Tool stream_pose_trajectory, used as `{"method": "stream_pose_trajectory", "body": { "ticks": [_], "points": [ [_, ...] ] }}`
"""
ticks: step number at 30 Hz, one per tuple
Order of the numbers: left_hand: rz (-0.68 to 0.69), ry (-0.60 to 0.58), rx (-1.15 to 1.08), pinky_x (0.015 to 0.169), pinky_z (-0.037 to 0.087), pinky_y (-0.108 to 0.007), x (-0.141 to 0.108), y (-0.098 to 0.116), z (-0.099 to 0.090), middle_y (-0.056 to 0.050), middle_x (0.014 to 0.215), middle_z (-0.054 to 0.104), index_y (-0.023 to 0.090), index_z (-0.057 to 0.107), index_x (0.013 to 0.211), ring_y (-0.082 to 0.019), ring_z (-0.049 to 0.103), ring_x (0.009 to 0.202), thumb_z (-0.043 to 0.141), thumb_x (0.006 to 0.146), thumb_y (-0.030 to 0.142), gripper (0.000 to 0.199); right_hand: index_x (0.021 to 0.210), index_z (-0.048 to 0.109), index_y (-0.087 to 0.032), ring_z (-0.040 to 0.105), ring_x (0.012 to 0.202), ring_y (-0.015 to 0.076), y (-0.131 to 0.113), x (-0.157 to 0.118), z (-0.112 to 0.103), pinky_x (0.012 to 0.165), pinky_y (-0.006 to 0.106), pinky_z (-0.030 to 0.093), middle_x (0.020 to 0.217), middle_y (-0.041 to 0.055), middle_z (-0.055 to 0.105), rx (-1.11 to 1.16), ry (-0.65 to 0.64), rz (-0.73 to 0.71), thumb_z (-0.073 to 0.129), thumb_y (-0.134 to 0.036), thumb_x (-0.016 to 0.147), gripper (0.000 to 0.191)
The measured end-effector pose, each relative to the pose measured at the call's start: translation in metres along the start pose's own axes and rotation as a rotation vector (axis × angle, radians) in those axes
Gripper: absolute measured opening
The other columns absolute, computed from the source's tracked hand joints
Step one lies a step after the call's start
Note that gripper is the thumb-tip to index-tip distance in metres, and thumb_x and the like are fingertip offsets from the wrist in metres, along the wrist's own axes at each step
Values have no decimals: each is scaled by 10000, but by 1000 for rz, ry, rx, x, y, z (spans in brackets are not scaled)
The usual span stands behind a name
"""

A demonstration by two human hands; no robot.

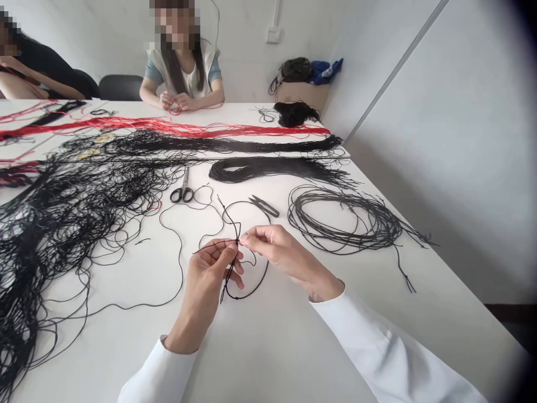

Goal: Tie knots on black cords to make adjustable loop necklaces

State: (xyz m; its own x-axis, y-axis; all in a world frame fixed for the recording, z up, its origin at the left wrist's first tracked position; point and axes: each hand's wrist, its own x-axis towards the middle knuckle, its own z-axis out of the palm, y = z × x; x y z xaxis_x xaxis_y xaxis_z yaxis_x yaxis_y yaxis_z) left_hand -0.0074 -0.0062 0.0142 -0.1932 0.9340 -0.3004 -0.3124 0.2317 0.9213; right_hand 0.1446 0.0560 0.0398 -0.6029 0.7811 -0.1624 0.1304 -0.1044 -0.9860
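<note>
My left hand pinches a black cord between thumb and index finger, near a small knot. Beside that knot, the thumb and index finger of my right hand are pressed together on the same cord. A loop of the cord hangs below and to the right of the left fingers, and loose ends stick up above them. Just beyond my hands lie black-handled scissors and small black thread snips. A thin strand curves over the table to the left.
Coiled black cords lie at the right, a black bundle behind. A tangled black heap covers the left side. Red cords stretch across the white table. Opposite, a person handles red cord; another person sits farther left.
</note>
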Motion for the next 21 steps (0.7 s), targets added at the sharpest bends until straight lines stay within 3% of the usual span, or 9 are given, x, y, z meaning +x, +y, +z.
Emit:
{"method": "stream_pose_trajectory", "body": {
  "ticks": [9, 16, 18, 21],
  "points": [
    [-31, -80, -61, 422, 483, -228, 2, 1, -2, -19, 765, 542, 148, 642, 777, -122, 505, 608, 727, 828, 348, 223, 944, 675, -175, 532, 724, 144, 7, 0, 3, 666, 284, 392, 828, 20, 669, -86, 79, 28, 614, -428, 899, 264],
    [-37, -102, -39, 422, 473, -219, -1, 5, -2, 0, 729, 502, 153, 612, 737, -110, 470, 587, 732, 823, 351, 247, 911, 671, -188, 506, 675, 137, 11, -3, 7, 659, 291, 396, 769, 6, 642, -149, 112, -7, 578, -423, 926, 254],
    [-26, -105, -28, 432, 478, -223, -2, 4, -2, -2, 741, 508, 155, 609, 732, -114, 484, 602, 726, 828, 371, 264, 962, 664, -197, 539, 726, 149, 14, -5, 9, 707, 299, 420, 820, 13, 651, -183, 198, -14, 595, -425, 920, 242],
    [75, -2, 13, 518, 548, -265, -2, 0, -2, -20, 821, 576, 166, 651, 826, -152, 570, 703, 739, 822, 403, 253, 981, 647, -204, 569, 804, 169, 18, -10, 15, 745, 302, 438, 905, 32, 667, -189, 338, -17, 613, -475, 911, 282]
  ]
}}
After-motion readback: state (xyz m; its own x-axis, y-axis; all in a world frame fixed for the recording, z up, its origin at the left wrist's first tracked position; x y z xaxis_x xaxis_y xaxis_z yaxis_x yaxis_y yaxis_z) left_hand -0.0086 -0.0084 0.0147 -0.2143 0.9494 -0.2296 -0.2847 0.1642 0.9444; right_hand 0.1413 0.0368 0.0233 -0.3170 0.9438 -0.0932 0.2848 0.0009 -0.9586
